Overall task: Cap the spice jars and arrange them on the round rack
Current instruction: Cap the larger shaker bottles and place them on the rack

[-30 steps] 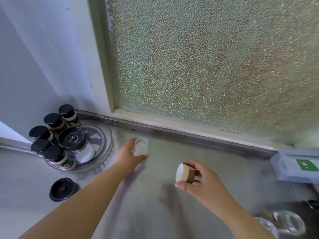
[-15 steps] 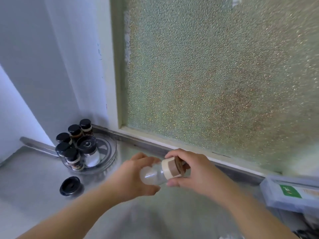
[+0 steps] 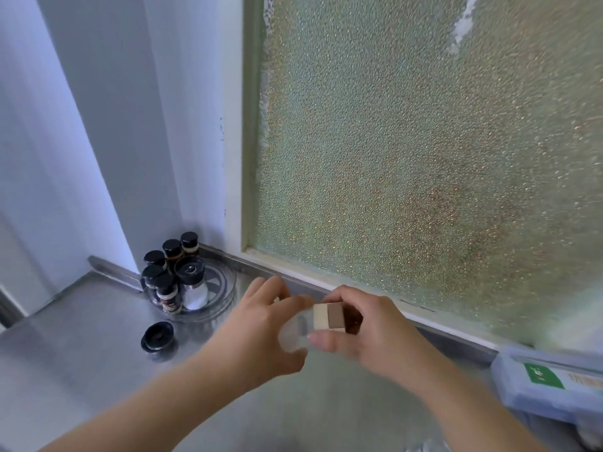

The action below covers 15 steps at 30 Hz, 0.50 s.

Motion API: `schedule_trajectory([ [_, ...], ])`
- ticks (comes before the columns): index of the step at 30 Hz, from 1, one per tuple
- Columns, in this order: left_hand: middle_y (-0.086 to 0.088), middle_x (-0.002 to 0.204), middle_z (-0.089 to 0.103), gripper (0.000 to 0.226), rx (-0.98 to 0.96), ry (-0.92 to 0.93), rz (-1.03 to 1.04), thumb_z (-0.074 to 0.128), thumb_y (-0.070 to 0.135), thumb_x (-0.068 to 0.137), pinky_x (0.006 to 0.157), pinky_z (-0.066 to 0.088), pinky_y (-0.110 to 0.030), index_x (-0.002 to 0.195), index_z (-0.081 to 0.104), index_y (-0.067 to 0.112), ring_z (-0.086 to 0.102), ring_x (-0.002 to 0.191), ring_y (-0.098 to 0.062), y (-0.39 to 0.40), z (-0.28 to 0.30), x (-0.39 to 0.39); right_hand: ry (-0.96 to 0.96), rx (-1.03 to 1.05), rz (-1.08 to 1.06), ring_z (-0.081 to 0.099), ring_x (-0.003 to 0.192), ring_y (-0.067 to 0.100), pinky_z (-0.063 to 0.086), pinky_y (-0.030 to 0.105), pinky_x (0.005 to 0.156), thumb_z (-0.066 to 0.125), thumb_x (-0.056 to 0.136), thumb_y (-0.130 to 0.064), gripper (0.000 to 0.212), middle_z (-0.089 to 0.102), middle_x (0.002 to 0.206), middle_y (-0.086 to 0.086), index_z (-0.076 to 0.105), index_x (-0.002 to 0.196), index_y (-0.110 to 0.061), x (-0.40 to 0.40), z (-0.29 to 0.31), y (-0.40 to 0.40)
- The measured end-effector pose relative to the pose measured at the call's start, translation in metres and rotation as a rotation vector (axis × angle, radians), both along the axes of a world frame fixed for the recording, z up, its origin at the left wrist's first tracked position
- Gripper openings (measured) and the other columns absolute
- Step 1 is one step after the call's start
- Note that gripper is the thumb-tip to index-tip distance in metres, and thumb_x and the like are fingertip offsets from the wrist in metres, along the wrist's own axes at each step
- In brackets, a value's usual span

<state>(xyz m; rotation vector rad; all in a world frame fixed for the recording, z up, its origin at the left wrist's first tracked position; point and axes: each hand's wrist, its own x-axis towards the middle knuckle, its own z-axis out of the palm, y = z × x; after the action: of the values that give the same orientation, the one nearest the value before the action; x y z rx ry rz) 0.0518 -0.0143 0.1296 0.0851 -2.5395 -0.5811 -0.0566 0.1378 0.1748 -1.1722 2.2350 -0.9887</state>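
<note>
A small clear glass jar [image 3: 293, 334] lies sideways in the air above the steel counter, held in my left hand [image 3: 257, 331]. My right hand [image 3: 368, 334] grips its cream and brown cap [image 3: 328, 316], which sits on the jar's mouth. At the back left stands the clear round rack [image 3: 225, 288] with several black-capped spice jars [image 3: 171, 249] and a larger clear jar with white contents [image 3: 192, 285]. A loose black lid [image 3: 157, 336] lies on the counter in front of the rack.
A frosted window [image 3: 424, 158] fills the wall behind, with a metal sill along the counter's back edge. A blue-grey box with a green label [image 3: 548, 383] sits at the right. White walls close the left corner.
My left hand lifted the jar off the counter and my right hand brought the cap onto its mouth. The view tilted upward, and both hands now hold jar and cap together.
</note>
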Motion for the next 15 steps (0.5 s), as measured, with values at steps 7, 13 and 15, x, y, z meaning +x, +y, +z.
schedule_trajectory([
  [7,0.012,0.083,0.043,0.056,0.027,-0.042,-0.024,0.067,0.041,0.051,0.069,0.031,-0.006,0.106,0.055,0.033,0.04,0.077,-0.009,0.002,0.006,0.005,-0.28,0.107,-0.018,0.063,0.059,0.014,0.051,0.027,0.053,0.048,0.076,-0.064,0.056,0.07,0.077,0.001,0.061,0.102,-0.017,0.009,0.004,-0.001],
  [13,0.016,0.087,0.045,0.061,0.371,-0.089,-0.001,0.067,0.047,0.046,0.066,0.035,-0.001,0.106,0.061,0.036,0.047,0.084,0.004,-0.005,0.005,0.008,0.133,0.028,0.168,0.059,0.097,0.0,0.049,0.021,0.085,0.074,0.072,-0.033,0.048,0.056,0.113,-0.017,0.052,0.112,-0.049,0.0,0.013,-0.001],
  [15,0.011,0.087,0.046,0.061,0.391,-0.111,-0.008,0.067,0.048,0.045,0.065,0.037,-0.002,0.105,0.062,0.035,0.047,0.084,0.002,-0.007,0.001,0.011,0.086,0.015,0.101,0.067,0.075,0.009,0.056,0.03,0.069,0.069,0.075,-0.041,0.029,0.066,0.095,-0.005,0.059,0.102,-0.038,0.008,0.011,-0.013],
])
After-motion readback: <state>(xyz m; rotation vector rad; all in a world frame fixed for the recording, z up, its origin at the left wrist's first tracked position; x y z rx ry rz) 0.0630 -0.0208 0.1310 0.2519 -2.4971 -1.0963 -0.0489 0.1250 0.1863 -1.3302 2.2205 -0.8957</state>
